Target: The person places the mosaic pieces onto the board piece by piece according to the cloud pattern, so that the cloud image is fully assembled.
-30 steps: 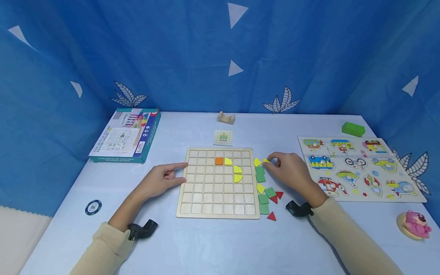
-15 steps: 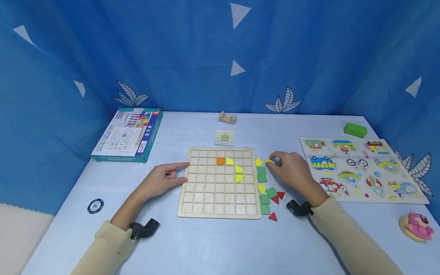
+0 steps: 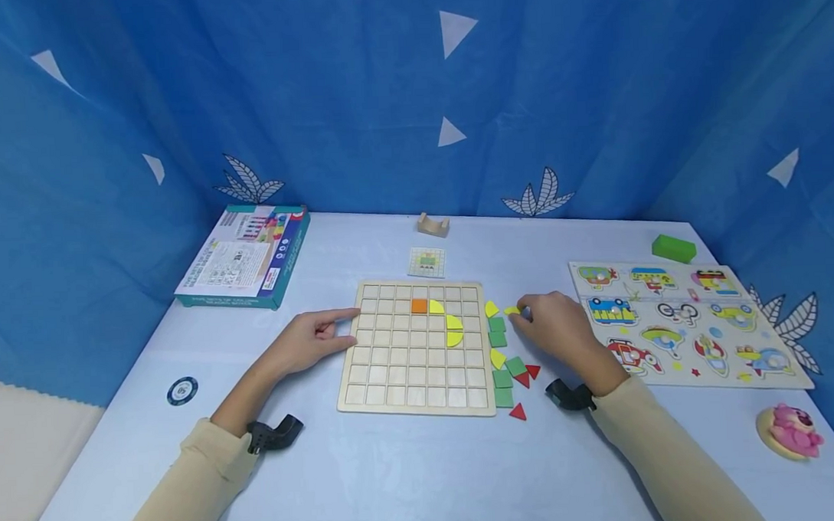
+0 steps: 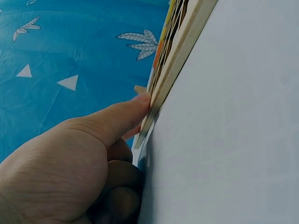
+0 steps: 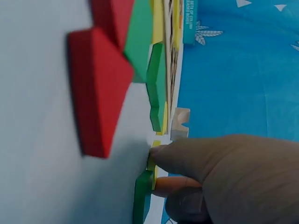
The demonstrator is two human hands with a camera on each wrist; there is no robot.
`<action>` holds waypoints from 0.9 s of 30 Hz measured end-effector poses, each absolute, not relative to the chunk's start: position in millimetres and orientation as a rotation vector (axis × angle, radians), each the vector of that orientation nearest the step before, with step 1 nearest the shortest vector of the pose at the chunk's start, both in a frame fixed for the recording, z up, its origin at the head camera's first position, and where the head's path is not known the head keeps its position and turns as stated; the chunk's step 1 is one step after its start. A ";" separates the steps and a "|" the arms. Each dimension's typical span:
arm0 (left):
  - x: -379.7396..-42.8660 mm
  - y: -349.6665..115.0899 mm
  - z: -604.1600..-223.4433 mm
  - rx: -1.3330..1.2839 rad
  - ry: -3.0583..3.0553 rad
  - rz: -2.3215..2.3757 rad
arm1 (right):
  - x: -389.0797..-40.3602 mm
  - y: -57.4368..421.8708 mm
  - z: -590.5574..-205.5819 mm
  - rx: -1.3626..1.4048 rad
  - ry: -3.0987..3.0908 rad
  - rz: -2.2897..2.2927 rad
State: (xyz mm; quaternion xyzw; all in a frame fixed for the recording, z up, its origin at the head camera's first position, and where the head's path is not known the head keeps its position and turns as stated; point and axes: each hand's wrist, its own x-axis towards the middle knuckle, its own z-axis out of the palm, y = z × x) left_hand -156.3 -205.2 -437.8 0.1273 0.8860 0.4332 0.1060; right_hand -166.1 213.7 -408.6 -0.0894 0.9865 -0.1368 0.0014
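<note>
My left hand (image 3: 303, 343) touches the left edge of a wooden grid board (image 3: 386, 376) with thumb and index fingertip; in the left wrist view the thumb (image 4: 117, 116) presses that edge. An orange square (image 3: 419, 306) and several yellow quarter-circle pieces (image 3: 454, 322) lie in its cells. Right of the board, my right hand (image 3: 560, 328) pinches a yellow quarter-circle piece (image 3: 511, 311), partly hidden by the fingers. In the right wrist view, the thumb covers part of this yellow piece (image 5: 150, 163). Loose green squares (image 3: 504, 398), red triangles (image 3: 518, 412) and yellow pieces (image 3: 498, 358) lie along the board's right side.
Behind the board are a small pattern card (image 3: 427, 262) and a wooden stand (image 3: 433, 225). A box (image 3: 241, 259) lies at the back left. On the right are a vehicle puzzle (image 3: 693, 366), a green block (image 3: 674, 248) and a pink figure (image 3: 794, 431).
My right hand has shifted slightly right with the yellow quarter-circle piece, away from the loose pieces, and the piece has turned. The left hand stays at the board's edge. The head view shifts slightly.
</note>
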 end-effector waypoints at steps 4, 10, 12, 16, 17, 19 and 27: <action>-154.8 -207.1 -438.7 0.362 2.616 1.267 | -169.1 214.1 -408.0 -0.333 3.103 -0.414; -154.5 -208.5 -439.6 0.369 2.624 1.271 | -179.1 216.1 -396.5 -0.466 3.090 -0.513; -155.8 -206.8 -440.1 0.382 2.619 1.279 | -183.3 210.8 -390.4 -0.538 3.068 -0.528; -155.2 -205.8 -439.4 0.369 2.614 1.288 | -192.6 185.2 -382.4 -0.731 2.999 -0.533; -155.2 -205.5 -439.6 0.368 2.614 1.288 | -195.0 177.4 -381.5 -0.787 2.983 -0.528; -154.9 -205.2 -439.9 0.366 2.608 1.290 | -199.4 161.1 -380.7 -0.881 2.950 -0.518; -154.9 -205.6 -439.1 0.369 2.605 1.281 | -215.3 106.1 -382.0 -1.166 2.834 -0.443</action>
